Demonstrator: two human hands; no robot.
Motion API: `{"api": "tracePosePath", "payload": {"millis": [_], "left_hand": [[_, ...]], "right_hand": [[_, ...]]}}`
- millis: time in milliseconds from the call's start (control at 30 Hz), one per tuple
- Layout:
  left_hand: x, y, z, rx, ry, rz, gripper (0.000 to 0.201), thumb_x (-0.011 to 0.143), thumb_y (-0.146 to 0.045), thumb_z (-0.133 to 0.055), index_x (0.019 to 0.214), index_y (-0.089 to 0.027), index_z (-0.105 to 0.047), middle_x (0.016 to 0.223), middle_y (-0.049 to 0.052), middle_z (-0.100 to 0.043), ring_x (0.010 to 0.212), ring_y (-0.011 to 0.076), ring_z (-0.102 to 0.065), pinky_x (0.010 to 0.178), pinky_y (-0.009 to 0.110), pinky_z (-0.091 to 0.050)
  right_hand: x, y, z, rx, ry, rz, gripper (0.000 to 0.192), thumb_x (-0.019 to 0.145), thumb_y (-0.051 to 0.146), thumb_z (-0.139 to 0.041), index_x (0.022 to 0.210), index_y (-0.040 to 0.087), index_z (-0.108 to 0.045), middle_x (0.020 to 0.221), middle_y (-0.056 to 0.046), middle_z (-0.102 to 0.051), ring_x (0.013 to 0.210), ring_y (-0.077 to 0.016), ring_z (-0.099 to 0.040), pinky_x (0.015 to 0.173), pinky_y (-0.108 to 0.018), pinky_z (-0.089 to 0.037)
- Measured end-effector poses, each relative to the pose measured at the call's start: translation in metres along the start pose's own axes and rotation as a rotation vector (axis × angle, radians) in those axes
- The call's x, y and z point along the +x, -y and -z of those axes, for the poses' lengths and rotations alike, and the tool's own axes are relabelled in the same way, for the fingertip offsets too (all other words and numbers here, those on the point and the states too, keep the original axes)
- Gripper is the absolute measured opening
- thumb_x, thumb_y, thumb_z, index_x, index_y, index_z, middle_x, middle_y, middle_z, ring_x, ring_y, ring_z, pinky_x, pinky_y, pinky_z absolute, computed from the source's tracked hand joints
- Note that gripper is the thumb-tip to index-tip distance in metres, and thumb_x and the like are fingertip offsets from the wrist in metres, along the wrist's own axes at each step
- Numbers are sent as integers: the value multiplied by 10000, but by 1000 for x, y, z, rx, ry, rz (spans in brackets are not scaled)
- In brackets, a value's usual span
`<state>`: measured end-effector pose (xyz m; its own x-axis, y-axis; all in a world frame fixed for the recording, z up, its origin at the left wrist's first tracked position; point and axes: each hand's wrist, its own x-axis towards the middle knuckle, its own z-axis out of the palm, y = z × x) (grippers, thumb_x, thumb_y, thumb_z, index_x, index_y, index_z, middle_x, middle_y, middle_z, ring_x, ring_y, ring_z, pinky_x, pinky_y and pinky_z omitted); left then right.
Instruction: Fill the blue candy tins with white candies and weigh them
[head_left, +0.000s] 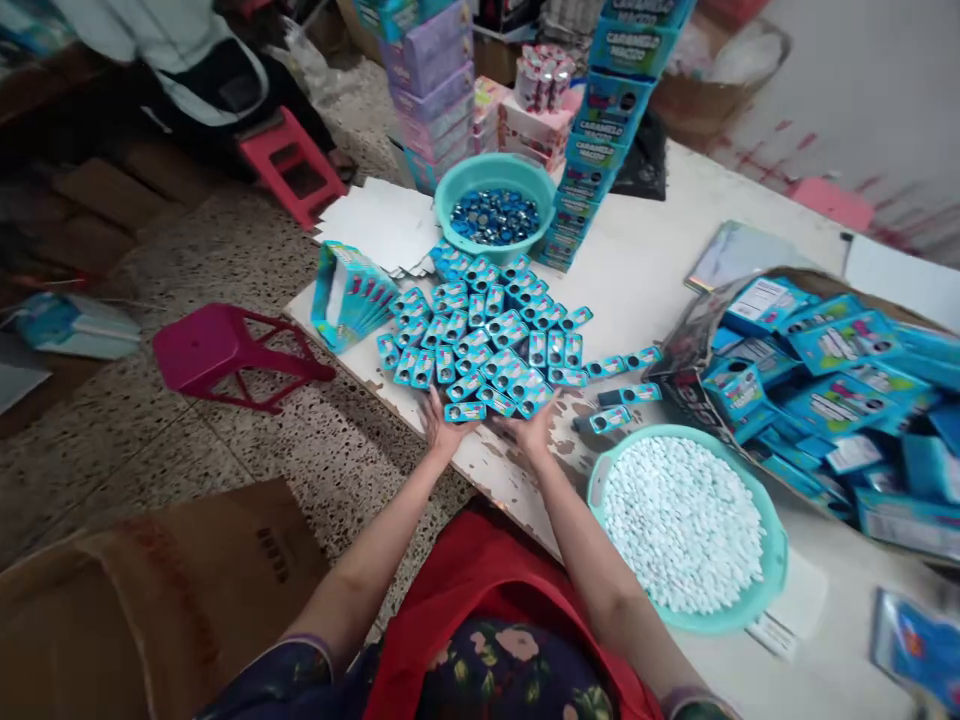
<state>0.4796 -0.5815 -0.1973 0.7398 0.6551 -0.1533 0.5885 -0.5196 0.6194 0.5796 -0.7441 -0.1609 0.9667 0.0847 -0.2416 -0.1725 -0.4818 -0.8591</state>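
Note:
My left hand [444, 428] rests at the table's near edge, fingers stretched out against the left front corner of a pack of small blue boxes [480, 345]. My right hand [531, 428] lies against the front right of the same pack, fingers extended along its side and partly hidden by it. The boxes stand close together, each with a dark round spot on its upper face. To the right of the pack, several similar boxes [628, 394] lie loose. Behind it stands a turquoise tub [442, 205] holding blue and silver wrapped pieces.
Right of my right arm is a turquoise basin [776, 575] of white pieces. Beyond it lies a large carton [679, 375] full of blue boxes. Tall stacks of purple boxes [431, 90] and blue boxes [600, 130] rise behind. A magenta stool [202, 345] stands left; a person [172, 50] sits beyond.

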Motion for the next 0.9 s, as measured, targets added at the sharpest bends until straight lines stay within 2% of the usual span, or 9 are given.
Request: {"api": "tracePosePath", "payload": {"millis": [200,300,367,433,533,600,700,767,900], "left_hand": [[13,-11,-6,-93,-64,38,1280,652,-613,-777,1559,-66,-57,1586,323,-193,1522,423,-82,1200,629,-117],[-3,-11,3,-124,-37,73,1247,674,-504,-796,1550,-63,-26,1586,331,-172,1507,428,-157,1206,618,-143],[-29,-9,15,-90,-55,9,1139,727,-428,-764,1541,-74,-51,1582,318,-185,1506,401,-192,1214,576,-209],[-60,-15,24,-61,-109,-203,954,785,-369,-720,1516,-132,-155,1539,277,-289,1490,371,-254,1200,560,-274],[-91,-56,12,-61,-58,-622,712,837,-252,-667,1445,-214,-297,1425,191,-441,1422,324,-387,1137,535,-391],[-93,-104,-14,-20,87,-777,624,860,-202,-622,1427,-213,-360,1413,178,-458,1405,310,-406,1117,495,-420],[-74,-175,-63,133,345,-853,601,877,-194,-583,1450,-237,-407,1487,174,-408,1348,328,-452,1045,487,-464],[-61,-206,-88,213,454,-821,560,904,-174,-528,1448,-275,-439,1417,156,-479,1233,296,-532,953,446,-508],[-45,-212,-109,329,358,-736,484,931,-138,-457,1388,-282,-526,1078,121,-590,997,250,-577,794,361,-524]], "right_hand": [[39,24,-6,-10,118,-50,1553,309,426,-946,1547,92,-70,1585,-230,-287,1482,-371,-248,1222,-498,-188],[36,40,19,-75,235,-99,1430,322,321,-956,1521,39,-229,1558,-260,-326,1456,-401,-304,1193,-506,-281],[29,50,63,-158,300,-8,1137,477,299,-918,1468,86,-402,1502,-226,-435,1387,-390,-423,1150,-519,-363],[31,55,124,-297,275,202,830,666,262,-812,1430,213,-490,1473,-137,-499,1360,-328,-474,1142,-501,-390],[62,58,213,-799,243,393,1016,642,241,-829,1527,243,-329,1624,-150,-258,1474,-408,-280,1148,-603,-348],[93,58,246,-1135,337,418,1207,544,254,-898,1557,192,-245,1631,-212,-202,1483,-479,-210,1144,-628,-327],[130,63,249,-1498,540,380,1413,376,256,-969,1566,178,-211,1610,-255,-232,1469,-528,-194,1172,-632,-253],[143,67,236,-1590,656,315,1499,332,246,-980,1579,202,-150,1614,-274,-193,1449,-541,-234,1151,-624,-290],[156,71,218,-1567,731,252,1502,420,224,-948,1581,276,5,1632,-280,-71,1405,-531,-334,1032,-569,-450]]}}
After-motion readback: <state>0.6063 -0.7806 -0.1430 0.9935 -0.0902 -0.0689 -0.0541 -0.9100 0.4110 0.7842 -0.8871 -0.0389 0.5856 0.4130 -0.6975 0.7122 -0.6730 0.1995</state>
